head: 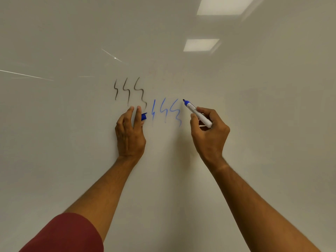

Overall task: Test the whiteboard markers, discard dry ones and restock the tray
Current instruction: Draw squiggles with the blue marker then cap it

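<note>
My right hand grips an uncapped blue whiteboard marker, its tip pointing up-left close to the whiteboard. To the left of the tip are three blue squiggles. Three black squiggles sit higher and further left. My left hand rests flat against the board below the black marks, with the blue marker cap pinched at its fingers. No tray is in view.
The glossy whiteboard fills the whole view. It reflects two ceiling light panels at the upper right and a few thin bright streaks at the left. A dark red sleeve shows at the bottom left.
</note>
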Tool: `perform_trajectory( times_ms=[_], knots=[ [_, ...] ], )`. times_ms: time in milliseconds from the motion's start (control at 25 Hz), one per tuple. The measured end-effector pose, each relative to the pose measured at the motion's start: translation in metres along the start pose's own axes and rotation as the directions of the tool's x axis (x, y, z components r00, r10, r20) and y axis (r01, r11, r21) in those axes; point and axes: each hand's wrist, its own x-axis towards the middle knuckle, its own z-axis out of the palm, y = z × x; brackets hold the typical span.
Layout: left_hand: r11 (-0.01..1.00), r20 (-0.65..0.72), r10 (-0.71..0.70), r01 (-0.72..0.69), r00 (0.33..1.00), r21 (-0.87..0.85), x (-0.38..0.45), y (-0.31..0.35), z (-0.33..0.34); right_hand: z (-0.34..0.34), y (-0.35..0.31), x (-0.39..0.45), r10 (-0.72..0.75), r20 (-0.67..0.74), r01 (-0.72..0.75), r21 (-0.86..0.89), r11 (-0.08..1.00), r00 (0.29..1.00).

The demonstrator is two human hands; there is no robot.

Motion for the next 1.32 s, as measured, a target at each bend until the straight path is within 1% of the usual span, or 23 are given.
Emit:
perform_trajectory(
  times_ms=[80,160,320,400,640,800,920,1080,1320],
  knots=[
    [1.000,0.015,0.001,-0.001,1.000,0.001,0.000,-0.001,0.000,0.002,-0.002,0.002,-0.028,-0.002,0.028,0.018,0.999,1.000],
    [1.000,0.032,-0.002,0.002,0.999,0.000,0.000,-0.002,0.000,0.005,-0.004,0.006,-0.057,0.020,0.057,-0.001,0.998,0.998],
    [1.000,0.061,0.005,-0.004,0.998,-0.004,-0.002,-0.002,0.000,0.009,0.003,0.012,-0.113,0.089,0.127,-0.165,0.978,0.990],
    [1.000,0.060,0.016,-0.016,0.998,0.002,-0.002,-0.001,-0.001,0.009,0.008,0.013,-0.118,0.110,0.140,-0.216,0.966,0.987],
    [0.999,0.085,0.042,-0.041,0.995,-0.010,-0.003,-0.002,-0.005,0.001,0.007,0.007,-0.103,0.129,0.137,-0.291,0.947,0.986],
    [0.999,0.106,0.053,-0.053,0.993,0.000,-0.004,0.000,-0.007,-0.002,0.005,0.003,-0.104,0.125,0.139,-0.306,0.942,0.987],
    [0.998,0.137,0.058,-0.059,0.989,0.002,-0.005,0.000,-0.009,-0.001,0.004,0.012,-0.104,0.101,0.128,-0.281,0.951,0.989],
    [0.998,0.171,0.059,-0.063,0.984,0.014,-0.006,-0.001,-0.011,-0.001,0.006,0.020,-0.107,0.096,0.132,-0.314,0.940,0.990],
    [0.997,0.207,0.063,-0.071,0.976,0.029,-0.008,-0.003,-0.011,-0.009,0.005,0.011,-0.057,0.066,0.075,-0.307,0.949,0.996]
  ],
)
